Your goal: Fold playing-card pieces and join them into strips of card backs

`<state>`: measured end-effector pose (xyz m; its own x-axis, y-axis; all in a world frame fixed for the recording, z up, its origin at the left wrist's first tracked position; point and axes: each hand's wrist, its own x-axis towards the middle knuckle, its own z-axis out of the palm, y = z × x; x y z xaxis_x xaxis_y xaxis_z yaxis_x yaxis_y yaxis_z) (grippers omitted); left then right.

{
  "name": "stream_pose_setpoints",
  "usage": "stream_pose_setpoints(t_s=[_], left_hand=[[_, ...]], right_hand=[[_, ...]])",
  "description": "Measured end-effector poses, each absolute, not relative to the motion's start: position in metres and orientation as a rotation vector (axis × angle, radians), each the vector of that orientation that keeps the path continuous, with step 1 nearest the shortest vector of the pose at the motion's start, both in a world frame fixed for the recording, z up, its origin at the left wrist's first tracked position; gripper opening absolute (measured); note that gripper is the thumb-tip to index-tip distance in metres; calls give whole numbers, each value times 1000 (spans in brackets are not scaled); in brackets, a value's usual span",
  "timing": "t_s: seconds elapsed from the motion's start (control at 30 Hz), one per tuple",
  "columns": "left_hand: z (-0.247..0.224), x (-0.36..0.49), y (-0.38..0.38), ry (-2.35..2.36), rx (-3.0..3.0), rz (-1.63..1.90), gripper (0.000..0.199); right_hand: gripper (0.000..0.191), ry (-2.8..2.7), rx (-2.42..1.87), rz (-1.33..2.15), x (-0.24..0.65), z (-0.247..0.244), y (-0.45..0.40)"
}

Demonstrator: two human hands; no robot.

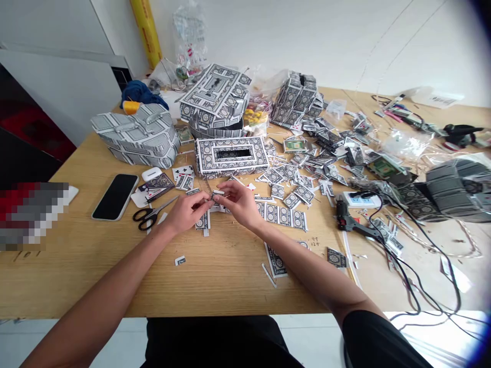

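My left hand (pixel 187 212) and my right hand (pixel 240 202) meet above the wooden table (pixel 230 286), their fingertips pinching a small piece of playing card (pixel 217 194). Its exact shape is partly hidden by my fingers. Under my hands lie cut card strips with a grey patterned back (pixel 202 221). Further strips joined in a row (pixel 282 215) sit just right of my right hand. A rectangular box covered in the same card (pixel 231 156), with a slot in its top, stands just beyond my hands.
Black-handled scissors (pixel 148 215) and a phone (pixel 115 197) lie left of my hands. A card-covered suitcase model (pixel 136 135) and other card models stand behind. Loose card pieces spread rightward, with a black glue gun (pixel 351 220), its cables, and a power strip (pixel 360 200).
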<state>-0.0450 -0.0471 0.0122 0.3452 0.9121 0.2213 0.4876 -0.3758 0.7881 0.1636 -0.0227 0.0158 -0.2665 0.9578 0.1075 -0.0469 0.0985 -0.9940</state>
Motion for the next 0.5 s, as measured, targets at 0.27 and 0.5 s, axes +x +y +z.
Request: stream_pose_setpoints(t_s=[0.27,0.5], left_hand=[[11,-46,-43,1263,1907,959,30],[15,-47,-42,1286,1806,1061,39]], right_hand=[[42,-1456,-1010,1289,165,14,-22],[21,-1494,-954,1139,168,17,-23]])
